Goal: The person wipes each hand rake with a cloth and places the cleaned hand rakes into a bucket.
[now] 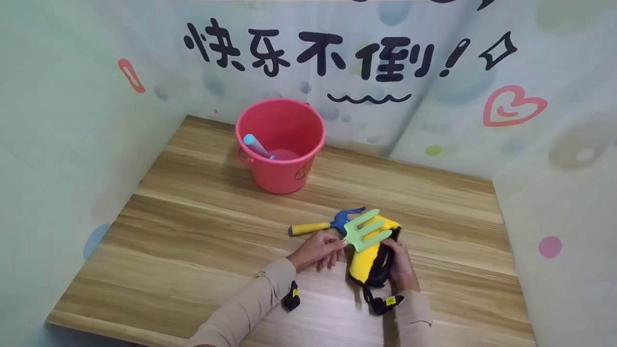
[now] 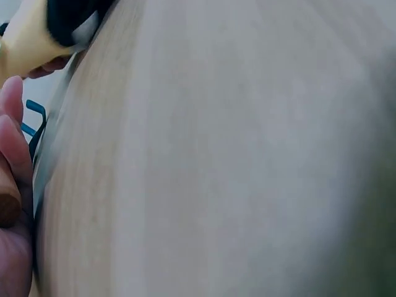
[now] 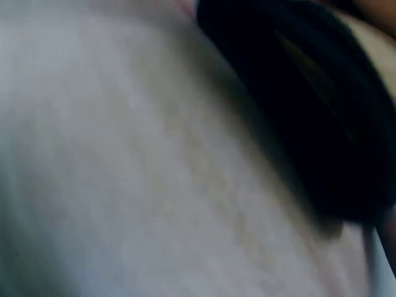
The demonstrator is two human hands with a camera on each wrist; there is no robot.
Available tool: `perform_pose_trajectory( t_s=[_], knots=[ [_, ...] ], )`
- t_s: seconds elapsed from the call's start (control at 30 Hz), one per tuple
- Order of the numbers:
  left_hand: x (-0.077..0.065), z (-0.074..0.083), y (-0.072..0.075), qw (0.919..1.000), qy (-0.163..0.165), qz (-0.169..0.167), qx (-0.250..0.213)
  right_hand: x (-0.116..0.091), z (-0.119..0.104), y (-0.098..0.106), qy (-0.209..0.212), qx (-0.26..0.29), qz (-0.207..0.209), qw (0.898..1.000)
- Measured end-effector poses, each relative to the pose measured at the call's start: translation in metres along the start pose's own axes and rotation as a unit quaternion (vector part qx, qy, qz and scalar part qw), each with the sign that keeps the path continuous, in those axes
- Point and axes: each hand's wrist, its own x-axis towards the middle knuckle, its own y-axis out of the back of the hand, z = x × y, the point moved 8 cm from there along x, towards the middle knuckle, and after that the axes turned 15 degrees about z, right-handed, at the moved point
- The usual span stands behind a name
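My left hand (image 1: 318,250) holds a light green, three-pronged garden fork (image 1: 355,237) near the base of its prongs. In the left wrist view, the round end of a wooden handle (image 2: 8,210) lies against the palm. The prongs point up and right, overlapping a fuzzy yellow and black pouch-like item (image 1: 365,262) with a dark side and a loop. My right hand (image 1: 401,262) grips that item along its right side. Just beyond the left hand lies a blue hand rake (image 1: 340,221) with a yellow handle. The right wrist view is blurred, mostly dark fabric (image 3: 297,111) and table.
A pink bucket (image 1: 282,176) stands toward the back of the wooden table (image 1: 193,241), with a blue-handled tool (image 1: 255,144) leaning inside it. Printed cloth walls (image 1: 434,120) enclose the back and both sides.
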Motion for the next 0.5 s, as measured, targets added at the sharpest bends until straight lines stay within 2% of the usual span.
perform_pose_trajectory(
  t_s=[0.1, 0.23, 0.37, 0.5],
  knots=[
    [0.0, 0.0, 0.001, 0.9999, 0.009, 0.0, -0.015, 0.001, 0.004, -0.012, 0.007, -0.103, -0.012, 0.995],
    [-0.001, 0.0, 0.001, 0.9994, 0.019, 0.003, -0.03, 0.004, 0.01, -0.029, -0.005, -0.167, -0.052, 0.985],
    [0.0, 0.0, 0.002, 0.9995, 0.018, 0.005, -0.026, 0.009, 0.013, -0.036, 0.002, -0.179, -0.082, 0.98],
    [-0.001, -0.001, 0.0, 0.9992, 0.032, 0.0, -0.025, 0.011, 0.015, -0.033, -0.003, -0.155, -0.088, 0.984]
  ],
)
